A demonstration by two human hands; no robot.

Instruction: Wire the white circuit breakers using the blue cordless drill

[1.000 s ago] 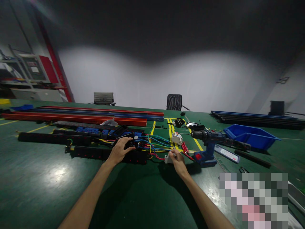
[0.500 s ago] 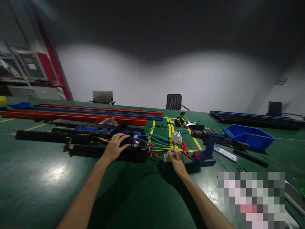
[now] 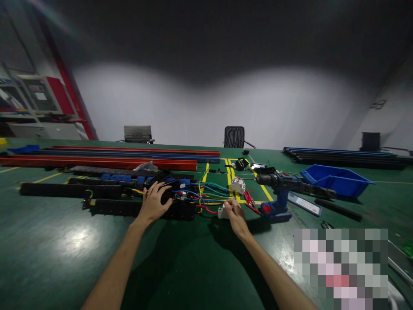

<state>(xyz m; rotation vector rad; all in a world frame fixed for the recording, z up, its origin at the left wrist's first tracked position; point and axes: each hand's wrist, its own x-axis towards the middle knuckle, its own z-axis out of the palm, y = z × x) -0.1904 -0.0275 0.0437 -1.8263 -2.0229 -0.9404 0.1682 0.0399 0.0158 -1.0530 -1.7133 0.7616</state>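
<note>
And the left hand (image 3: 157,201) has slid leftward along the black strips since a second ago, while the right hand keeps its spot! Running left to right now: orange rails (image 3: 161,164) stretch across the green table (image 3: 180,267), and nearer us lie the black strips (image 3: 109,208). Over them comes the left hand, thumb and fingers spread around a dark part; whether it grips that part, I cannot tell. Blue, green, yellow and red wires (image 3: 214,188) fan out rightward from there. Next up, the white block (image 3: 222,212), lying on the table at the near side of the wires, and the right hand (image 3: 237,215) has its fingertips pinched on the block's right end! Just beyond sits a white wired module (image 3: 238,185), red leads (image 3: 250,201) beside it. Then the blue drill (image 3: 280,193), standing on its battery, bit pointing left toward the module, and past it the blue bin (image 3: 337,181).
</note>
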